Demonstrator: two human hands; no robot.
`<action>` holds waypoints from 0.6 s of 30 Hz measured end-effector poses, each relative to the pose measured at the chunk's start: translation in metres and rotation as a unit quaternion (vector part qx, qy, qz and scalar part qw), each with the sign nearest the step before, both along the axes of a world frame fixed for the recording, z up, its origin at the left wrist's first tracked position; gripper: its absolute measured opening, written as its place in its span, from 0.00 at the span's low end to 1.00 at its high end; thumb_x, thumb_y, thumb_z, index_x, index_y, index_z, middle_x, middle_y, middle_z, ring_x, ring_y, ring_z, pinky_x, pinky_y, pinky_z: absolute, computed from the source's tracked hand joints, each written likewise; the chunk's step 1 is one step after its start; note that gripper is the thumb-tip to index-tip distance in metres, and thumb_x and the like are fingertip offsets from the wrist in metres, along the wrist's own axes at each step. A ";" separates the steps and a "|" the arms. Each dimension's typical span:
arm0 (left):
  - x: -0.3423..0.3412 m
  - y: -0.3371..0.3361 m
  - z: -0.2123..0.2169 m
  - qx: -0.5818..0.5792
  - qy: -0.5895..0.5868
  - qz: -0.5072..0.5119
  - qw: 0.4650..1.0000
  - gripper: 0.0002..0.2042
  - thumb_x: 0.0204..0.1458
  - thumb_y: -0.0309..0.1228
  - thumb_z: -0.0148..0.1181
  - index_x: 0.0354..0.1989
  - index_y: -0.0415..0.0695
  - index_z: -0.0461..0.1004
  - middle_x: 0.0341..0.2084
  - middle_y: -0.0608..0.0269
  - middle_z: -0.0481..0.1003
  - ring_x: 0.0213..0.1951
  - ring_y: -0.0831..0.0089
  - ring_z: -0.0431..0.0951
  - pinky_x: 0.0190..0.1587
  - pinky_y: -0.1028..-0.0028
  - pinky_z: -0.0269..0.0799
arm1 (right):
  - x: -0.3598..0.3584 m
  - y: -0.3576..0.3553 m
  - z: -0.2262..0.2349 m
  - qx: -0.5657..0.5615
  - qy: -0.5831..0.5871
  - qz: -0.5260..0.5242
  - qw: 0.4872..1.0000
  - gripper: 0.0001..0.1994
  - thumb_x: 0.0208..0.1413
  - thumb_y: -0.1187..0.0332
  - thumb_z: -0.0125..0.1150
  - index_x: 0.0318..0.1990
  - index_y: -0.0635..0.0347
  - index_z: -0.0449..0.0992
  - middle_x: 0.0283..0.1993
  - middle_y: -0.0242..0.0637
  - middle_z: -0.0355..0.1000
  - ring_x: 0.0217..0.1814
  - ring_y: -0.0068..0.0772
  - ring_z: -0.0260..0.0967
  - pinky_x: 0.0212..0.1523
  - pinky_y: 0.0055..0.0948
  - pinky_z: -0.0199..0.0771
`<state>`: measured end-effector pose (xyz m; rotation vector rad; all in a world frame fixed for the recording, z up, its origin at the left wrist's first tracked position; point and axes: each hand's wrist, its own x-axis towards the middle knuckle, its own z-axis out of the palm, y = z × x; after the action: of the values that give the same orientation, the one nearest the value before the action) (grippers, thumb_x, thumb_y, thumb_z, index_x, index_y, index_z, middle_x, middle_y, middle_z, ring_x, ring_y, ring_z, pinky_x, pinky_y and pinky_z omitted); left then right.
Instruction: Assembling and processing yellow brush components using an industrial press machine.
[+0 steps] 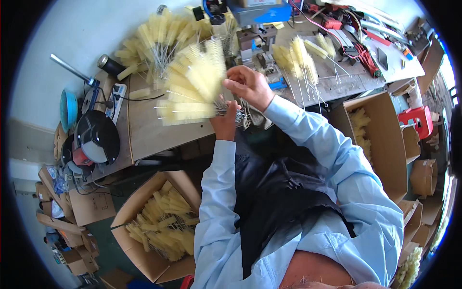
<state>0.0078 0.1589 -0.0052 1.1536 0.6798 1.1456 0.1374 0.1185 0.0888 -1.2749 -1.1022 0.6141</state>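
Observation:
A fanned bundle of bottle brushes [195, 79] with pale yellow bristles is held over the front of the bench. My left hand [225, 120] is closed round their twisted wire handles, and the looped wire ends stick out to its right. My right hand [250, 86] is just above and to the right, its fingers curled and thumb pressed in at the right edge of the bristles. Whether a brush is between those fingertips is hidden. Behind the bundle, a large pile of similar brushes [161, 33] leans against the wall.
More loose brushes [303, 58] lie on the bench [159, 139] to the right of a small machine [260, 53]. One cardboard box [139, 260] of brushes stands at lower left, another box [385, 144] at right. A black-and-red power tool [96, 137] sits at the bench's left end.

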 end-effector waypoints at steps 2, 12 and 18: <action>0.002 0.003 0.001 0.048 0.016 -0.025 0.998 0.24 0.51 0.22 0.64 0.56 0.34 0.64 0.30 0.62 0.75 0.29 0.77 0.77 0.35 0.75 0.75 | -0.009 0.019 0.006 0.040 -0.032 -0.026 0.998 0.17 0.53 0.62 0.69 0.43 0.65 0.75 0.27 0.37 0.73 0.29 0.26 0.70 0.32 0.29 0.72; -0.006 -0.013 0.013 -0.003 -0.048 -0.086 0.995 0.25 0.46 0.17 0.64 0.54 0.35 0.65 0.28 0.64 0.73 0.30 0.74 0.77 0.37 0.73 0.77 | -0.029 0.001 0.037 0.210 0.075 -0.120 0.967 0.11 0.64 0.65 0.56 0.33 0.62 0.68 0.23 0.34 0.69 0.22 0.26 0.68 0.24 0.27 0.69; -0.023 -0.002 0.029 -0.113 -0.103 -0.093 0.984 0.23 0.48 0.18 0.60 0.54 0.30 0.64 0.28 0.60 0.73 0.27 0.65 0.79 0.35 0.66 0.78 | 0.010 -0.070 0.052 0.090 0.086 -0.128 0.984 0.15 0.69 0.59 0.48 0.38 0.64 0.71 0.19 0.28 0.63 0.16 0.15 0.57 0.16 0.17 0.56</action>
<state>-0.0154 0.1567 0.0237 0.8732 0.5159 0.9846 0.1478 0.0483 0.1410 -1.1604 -0.8144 0.4127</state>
